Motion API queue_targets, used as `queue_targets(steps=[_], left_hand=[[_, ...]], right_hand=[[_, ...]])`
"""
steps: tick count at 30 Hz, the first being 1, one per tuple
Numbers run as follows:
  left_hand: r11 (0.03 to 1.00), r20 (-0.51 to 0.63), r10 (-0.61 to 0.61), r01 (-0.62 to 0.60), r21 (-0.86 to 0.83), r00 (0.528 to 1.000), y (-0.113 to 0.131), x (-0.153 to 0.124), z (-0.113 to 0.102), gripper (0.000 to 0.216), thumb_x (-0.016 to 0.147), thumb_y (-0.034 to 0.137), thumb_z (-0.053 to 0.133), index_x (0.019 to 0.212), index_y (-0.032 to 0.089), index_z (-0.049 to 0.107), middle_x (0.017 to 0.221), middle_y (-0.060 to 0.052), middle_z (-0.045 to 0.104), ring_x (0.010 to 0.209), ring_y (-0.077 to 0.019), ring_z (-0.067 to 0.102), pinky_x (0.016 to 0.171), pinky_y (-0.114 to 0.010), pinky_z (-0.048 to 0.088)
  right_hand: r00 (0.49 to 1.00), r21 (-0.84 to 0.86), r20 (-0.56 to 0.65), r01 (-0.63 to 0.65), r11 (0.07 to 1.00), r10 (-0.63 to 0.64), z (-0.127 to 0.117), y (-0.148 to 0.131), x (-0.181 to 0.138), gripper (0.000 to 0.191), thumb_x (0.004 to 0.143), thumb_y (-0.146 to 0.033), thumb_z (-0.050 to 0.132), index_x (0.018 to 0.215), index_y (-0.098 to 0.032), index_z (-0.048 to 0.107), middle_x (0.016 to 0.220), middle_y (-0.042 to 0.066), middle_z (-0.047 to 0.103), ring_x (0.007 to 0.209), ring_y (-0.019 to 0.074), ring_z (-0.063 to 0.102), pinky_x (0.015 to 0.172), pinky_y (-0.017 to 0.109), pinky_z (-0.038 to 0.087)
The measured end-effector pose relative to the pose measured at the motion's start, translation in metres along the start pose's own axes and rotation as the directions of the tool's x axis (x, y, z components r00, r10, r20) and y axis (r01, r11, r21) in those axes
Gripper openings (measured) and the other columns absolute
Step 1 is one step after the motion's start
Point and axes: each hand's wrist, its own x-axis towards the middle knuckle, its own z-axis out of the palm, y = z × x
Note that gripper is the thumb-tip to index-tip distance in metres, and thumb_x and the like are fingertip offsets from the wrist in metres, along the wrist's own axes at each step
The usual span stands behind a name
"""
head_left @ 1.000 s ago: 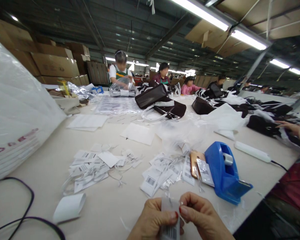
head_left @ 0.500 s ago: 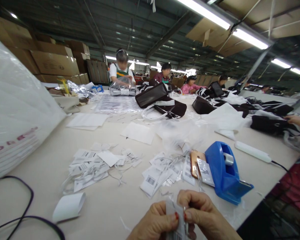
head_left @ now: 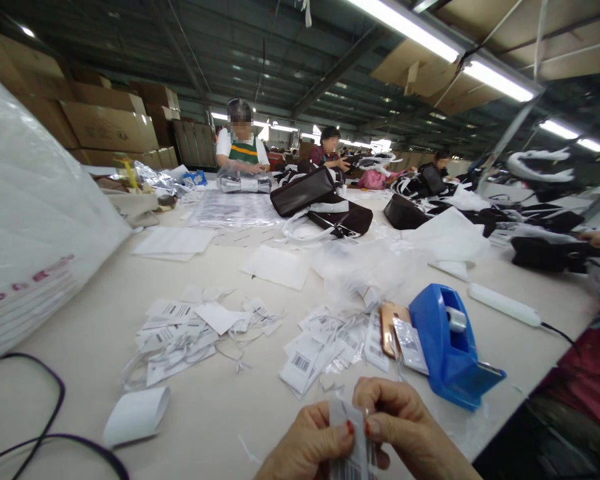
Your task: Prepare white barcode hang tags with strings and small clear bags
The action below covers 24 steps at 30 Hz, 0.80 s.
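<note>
Low in the head view, my left hand (head_left: 310,441) pinches a white barcode tag (head_left: 347,457), its thumb flat over the front. The tag looks sleeved in clear plastic. Right beside it, my right hand (head_left: 405,421) is closed too, thumb and forefinger gripping the tag's right edge. Just beyond the hands lies a pile of barcode tags with strings (head_left: 300,363). A second heap of tags (head_left: 180,333) is spread to the left.
Right of the tags are a gold phone (head_left: 389,327), a blue tape dispenser (head_left: 443,347) and a white stick-like device (head_left: 505,305) with a cord. Black bags (head_left: 305,191) lie farther back. A large plastic bag (head_left: 35,220) and black cable (head_left: 55,400) are at left. Co-workers surround the table.
My fingers have shifted slightly on the tag, which now shows more upright. At right, a co-worker's hand has moved a black bag, and another bag with white-wrapped handles has been raised.
</note>
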Motion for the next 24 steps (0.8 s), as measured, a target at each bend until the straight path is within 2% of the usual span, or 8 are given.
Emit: queue_targets(steps=[3, 7, 10, 13, 15, 19, 24], left_hand=[[0.999, 0.027, -0.030, 0.029, 0.015, 0.999, 0.001, -0.001, 0.000, 0.031, 0.067, 0.031, 0.072, 0.088, 0.009, 0.068, 0.064, -0.010, 0.069, 0.058, -0.0144, 0.064, 0.057, -0.020, 0.044], [1.000, 0.071, -0.006, 0.007, -0.004, 0.997, 0.004, -0.003, 0.007, 0.027, 0.064, 0.030, 0.074, 0.079, 0.008, 0.070, 0.070, -0.011, 0.070, 0.061, -0.0149, 0.065, 0.061, -0.022, 0.044], [0.997, 0.066, 0.002, 0.003, -0.077, 0.998, 0.006, -0.005, 0.014, 0.022, 0.064, 0.026, 0.075, 0.077, 0.008, 0.070, 0.071, -0.010, 0.071, 0.066, -0.0169, 0.066, 0.065, -0.024, 0.047], [0.994, 0.049, 0.008, -0.002, -0.112, 0.999, 0.006, -0.006, 0.015, 0.020, 0.064, 0.024, 0.075, 0.072, 0.007, 0.070, 0.067, -0.009, 0.071, 0.061, -0.0161, 0.066, 0.060, -0.023, 0.048], [0.995, 0.037, 0.021, -0.017, -0.102, 0.999, 0.004, -0.005, 0.012, 0.020, 0.063, 0.025, 0.076, 0.068, 0.006, 0.069, 0.063, -0.009, 0.070, 0.057, -0.0149, 0.065, 0.056, -0.021, 0.047], [0.996, 0.018, 0.046, -0.045, -0.083, 0.999, 0.000, -0.001, 0.003, 0.023, 0.060, 0.028, 0.078, 0.065, 0.009, 0.068, 0.057, -0.006, 0.068, 0.055, -0.0141, 0.064, 0.051, -0.019, 0.044], [0.998, 0.006, 0.053, -0.053, -0.028, 0.999, -0.001, 0.000, 0.002, 0.027, 0.059, 0.032, 0.078, 0.064, 0.008, 0.068, 0.057, -0.007, 0.068, 0.051, -0.0124, 0.062, 0.050, -0.018, 0.042]], right_hand=[[1.000, 0.000, 0.018, -0.017, 1.000, 0.017, 0.002, -0.001, 0.000, 0.012, 0.064, -0.018, 0.073, 0.062, -0.012, 0.063, 0.056, -0.001, 0.056, 0.038, 0.0045, 0.045, 0.035, 0.015, 0.032], [0.999, -0.037, 0.044, -0.026, 0.999, 0.028, 0.002, -0.004, 0.002, 0.009, 0.061, -0.015, 0.075, 0.061, -0.013, 0.066, 0.061, -0.002, 0.055, 0.037, 0.0030, 0.043, 0.035, 0.016, 0.031], [0.999, -0.117, 0.047, 0.005, 0.993, 0.000, 0.002, -0.008, 0.003, 0.008, 0.060, -0.013, 0.076, 0.059, -0.014, 0.068, 0.066, -0.001, 0.056, 0.054, 0.0078, 0.051, 0.047, 0.018, 0.038], [0.998, -0.178, 0.069, 0.018, 0.984, -0.006, 0.002, -0.010, 0.006, 0.007, 0.060, -0.014, 0.076, 0.060, -0.014, 0.069, 0.066, 0.000, 0.057, 0.066, 0.0115, 0.054, 0.061, 0.021, 0.042], [0.997, -0.173, 0.073, -0.002, 0.985, 0.014, 0.002, -0.011, 0.008, 0.007, 0.061, -0.014, 0.075, 0.061, -0.014, 0.068, 0.066, -0.001, 0.058, 0.063, 0.0110, 0.056, 0.057, 0.020, 0.043], [0.990, -0.091, 0.115, -0.077, 0.993, 0.087, 0.001, -0.009, 0.010, 0.010, 0.064, -0.018, 0.073, 0.063, -0.013, 0.064, 0.065, -0.002, 0.056, 0.046, 0.0099, 0.058, 0.041, 0.018, 0.043], [0.984, -0.093, 0.130, -0.109, 0.990, 0.120, 0.000, -0.010, 0.006, 0.012, 0.068, -0.020, 0.070, 0.066, -0.013, 0.061, 0.067, -0.001, 0.059, 0.045, 0.0103, 0.060, 0.043, 0.019, 0.045]])
